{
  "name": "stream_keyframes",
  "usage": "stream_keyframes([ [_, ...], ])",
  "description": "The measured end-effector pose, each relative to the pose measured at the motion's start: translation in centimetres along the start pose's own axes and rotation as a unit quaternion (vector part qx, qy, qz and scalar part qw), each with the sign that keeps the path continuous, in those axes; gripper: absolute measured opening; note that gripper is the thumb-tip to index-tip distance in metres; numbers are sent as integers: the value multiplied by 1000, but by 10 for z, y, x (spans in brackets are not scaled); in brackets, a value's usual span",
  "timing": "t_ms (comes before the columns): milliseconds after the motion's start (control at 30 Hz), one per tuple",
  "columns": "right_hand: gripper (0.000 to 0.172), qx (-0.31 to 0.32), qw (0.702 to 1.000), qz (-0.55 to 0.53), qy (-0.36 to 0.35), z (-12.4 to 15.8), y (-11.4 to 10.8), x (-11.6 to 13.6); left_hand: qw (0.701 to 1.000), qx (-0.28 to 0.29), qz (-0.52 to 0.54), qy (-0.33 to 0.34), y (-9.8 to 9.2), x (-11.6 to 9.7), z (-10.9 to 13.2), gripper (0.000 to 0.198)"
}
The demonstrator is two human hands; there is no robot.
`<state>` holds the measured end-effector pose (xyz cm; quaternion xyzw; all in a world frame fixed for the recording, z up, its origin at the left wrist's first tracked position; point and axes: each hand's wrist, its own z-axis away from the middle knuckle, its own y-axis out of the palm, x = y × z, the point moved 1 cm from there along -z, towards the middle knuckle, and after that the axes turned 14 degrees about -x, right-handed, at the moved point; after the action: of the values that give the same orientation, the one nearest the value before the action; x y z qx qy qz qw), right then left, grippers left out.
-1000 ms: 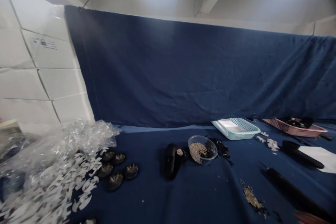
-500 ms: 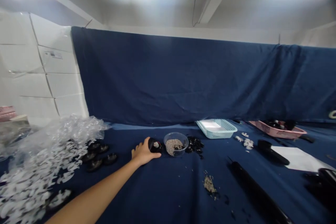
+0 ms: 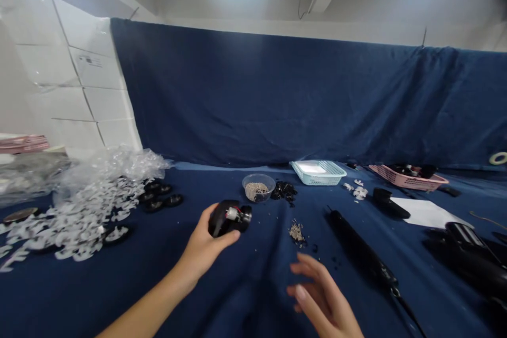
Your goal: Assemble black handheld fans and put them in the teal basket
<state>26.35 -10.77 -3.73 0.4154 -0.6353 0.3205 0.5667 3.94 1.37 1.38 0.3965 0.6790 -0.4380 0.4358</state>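
Note:
A black rounded housing with a small silver motor and red wires is gripped in my left hand, thumb along its lower side and fingers behind it. It is held tilted over the blue cloth. My right hand is at the lower middle, fingers apart and slightly curled, with nothing in it. Just beyond that hand lies a small heap of screws. A clear round bowl of small metal screws stands behind the housing, beside a pile of small black parts.
Many white plastic pieces and black round parts spread at left. A black electric screwdriver with a cord lies at right. Behind are a light blue basket and a pink basket. White paper lies near black parts.
My left hand has brought the black housing nearer and lifted it from beside the bowl. My right hand has come into view from below. The camera has tipped downward.

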Motion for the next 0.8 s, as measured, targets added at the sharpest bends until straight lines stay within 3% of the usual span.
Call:
stream_keyframes([
  [100, 75, 28, 991, -131, 21, -6, 35, 20, 996, 55, 73, -11, 7, -32, 54, 68],
  [233, 67, 79, 973, -215, -9, -9, 52, 46, 974, 139, 173, -40, 13, -49, 83, 80],
  [333, 59, 78, 970, -228, 15, -12, 50, 55, 951, 196, 236, -39, 14, -42, 78, 105],
  [400, 57, 67, 972, -221, 52, -17, 49, 55, 951, 194, 241, -22, 15, -35, 69, 107],
  [567, 56, 37, 978, -179, 95, -37, 58, 52, 985, 76, 157, -16, 26, -19, 44, 65],
  [800, 56, 15, 983, -139, 119, -67, 62, 33, 982, 58, 167, -71, 39, 3, 24, 51],
])
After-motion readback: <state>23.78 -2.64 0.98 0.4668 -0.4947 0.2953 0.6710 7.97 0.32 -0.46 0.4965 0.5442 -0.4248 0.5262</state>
